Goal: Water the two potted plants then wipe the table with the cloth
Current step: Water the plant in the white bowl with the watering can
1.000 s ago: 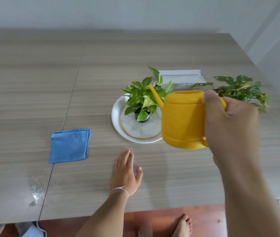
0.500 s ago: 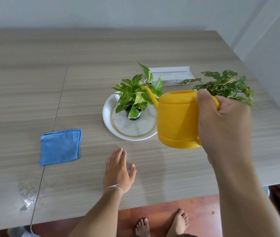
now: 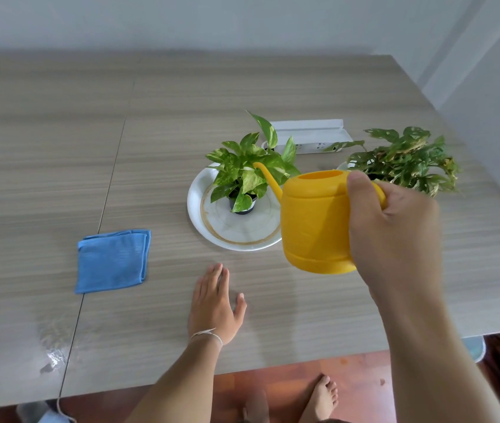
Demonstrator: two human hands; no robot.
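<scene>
Head view: we look down on a pale wood-grain table (image 3: 59,178) set close to a grey wall, red-brown floor below its near edge. A seam runs front to back through the tabletop, and a wet patch (image 3: 52,355) glints at the near left. A folded blue cloth (image 3: 113,261) lies flat beside the seam, well apart from the plants. A white power strip (image 3: 309,137) sits at the back, behind the leaves. Our left hand (image 3: 215,303) rests palm-down on the table, fingers spread, holding nothing. Our right hand (image 3: 392,230) is wrapped around the handle of a yellow watering can (image 3: 314,221), held above the table, spout reaching into the pothos plant (image 3: 248,169). That plant stands in a small dark pot on a white plate (image 3: 195,209). The second potted plant (image 3: 407,160), with holed leaves, is partly hidden behind the can and hand.
</scene>
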